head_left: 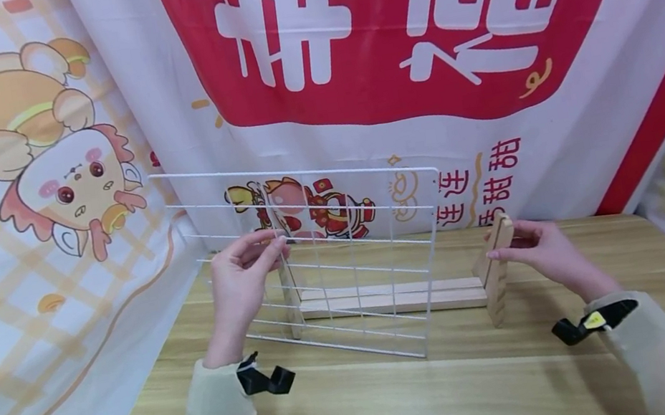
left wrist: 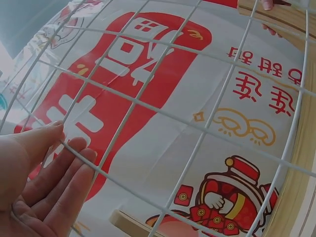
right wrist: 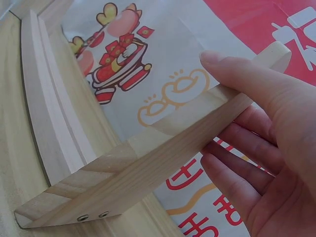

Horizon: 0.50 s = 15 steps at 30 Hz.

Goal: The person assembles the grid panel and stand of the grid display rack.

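My left hand (head_left: 238,280) pinches a wire of a white wire grid panel (head_left: 301,172) between thumb and fingers, as the left wrist view also shows. The panel stands tilted in front of a low wooden stand (head_left: 393,304), overlapping its left upright and much of its grooved crossbar in the head view. At the other end, my right hand (head_left: 551,252) holds the top of the stand's right upright (head_left: 499,290). Up close in the right wrist view, the thumb lies over the board's edge (right wrist: 192,111) with the fingers along its outer face. Two screw heads (right wrist: 83,217) show low on that face.
The stand rests on a wood-grain table (head_left: 365,413). Behind it hangs a white and red printed cloth (head_left: 378,84), close to the table's back edge. A checked cloth with a cartoon animal (head_left: 74,183) borders the left side.
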Available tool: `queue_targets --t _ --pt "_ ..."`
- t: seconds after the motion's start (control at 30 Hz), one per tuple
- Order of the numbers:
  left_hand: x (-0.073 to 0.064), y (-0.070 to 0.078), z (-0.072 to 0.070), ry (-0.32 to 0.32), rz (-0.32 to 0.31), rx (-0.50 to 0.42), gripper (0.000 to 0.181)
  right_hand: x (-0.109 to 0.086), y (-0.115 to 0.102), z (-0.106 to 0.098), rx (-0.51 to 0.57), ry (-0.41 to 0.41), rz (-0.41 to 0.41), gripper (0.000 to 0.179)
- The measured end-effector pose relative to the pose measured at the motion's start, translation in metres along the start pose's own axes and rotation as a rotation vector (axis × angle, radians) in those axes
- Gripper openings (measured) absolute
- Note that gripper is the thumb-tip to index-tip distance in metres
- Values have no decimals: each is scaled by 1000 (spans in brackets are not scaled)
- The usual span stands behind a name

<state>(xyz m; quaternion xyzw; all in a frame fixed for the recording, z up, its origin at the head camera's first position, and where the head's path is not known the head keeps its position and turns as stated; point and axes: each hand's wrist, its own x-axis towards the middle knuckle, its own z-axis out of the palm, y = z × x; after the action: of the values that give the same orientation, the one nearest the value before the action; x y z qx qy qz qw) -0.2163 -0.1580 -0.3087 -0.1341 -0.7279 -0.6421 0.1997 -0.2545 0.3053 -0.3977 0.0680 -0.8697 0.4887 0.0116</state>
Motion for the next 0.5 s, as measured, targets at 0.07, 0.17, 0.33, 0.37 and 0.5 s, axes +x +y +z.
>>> queue_targets --t 0.07,0.17,0.33,0.37,0.5 --pt "1 0 0 -33 16 -19 21 0 0 0 3 3 -7 58" --pt "3 0 -1 -84 21 -42 22 0 0 0 3 5 -12 57" --pt "8 -13 -4 -134 -46 -57 26 -1 -1 1 -3 5 0 56" --pt "9 -15 -4 -137 -65 -57 26 -1 -1 1 -3 3 2 56" --pt "8 -8 0 -144 -96 -62 23 0 0 1 -2 -4 8 56"
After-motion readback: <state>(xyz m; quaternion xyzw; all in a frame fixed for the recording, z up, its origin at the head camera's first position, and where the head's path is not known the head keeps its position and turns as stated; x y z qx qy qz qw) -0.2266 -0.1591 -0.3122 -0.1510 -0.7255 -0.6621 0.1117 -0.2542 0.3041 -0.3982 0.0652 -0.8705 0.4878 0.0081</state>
